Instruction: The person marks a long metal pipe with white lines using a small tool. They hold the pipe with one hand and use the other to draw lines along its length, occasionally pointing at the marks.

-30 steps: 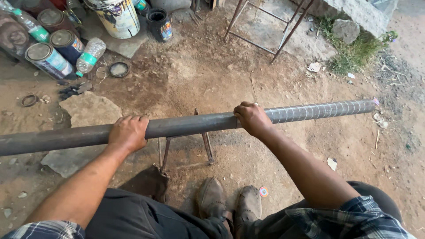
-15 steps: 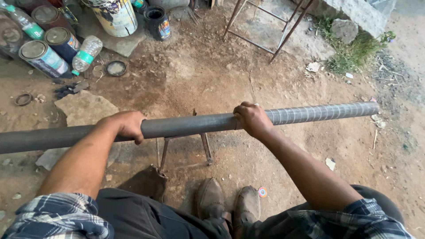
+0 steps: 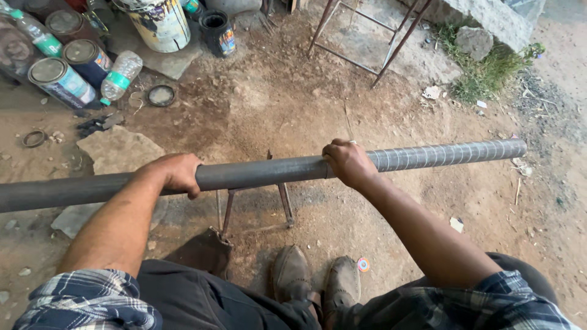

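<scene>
Two hands grip one long grey metal pipe that runs across the view at about knee level. The left hand is curled over the top of the pipe with its fingers wrapped down the near side; the right hand is clenched round it further along, just where the smooth surface gives way to a stretch marked with pale spiral bands. Between the hands the pipe rests on a small rusty metal stand planted in the dirt (its legs splay out beneath). The person's worn shoes sit just below.

To handle this well, I judge the pipe should stay seated on the stand with both grips firm and the hands spread as they are, so the long left end does not dip or swing.

Paint tins and a plastic bottle lie well apart, up-left; a flat stone lies nearer.
</scene>
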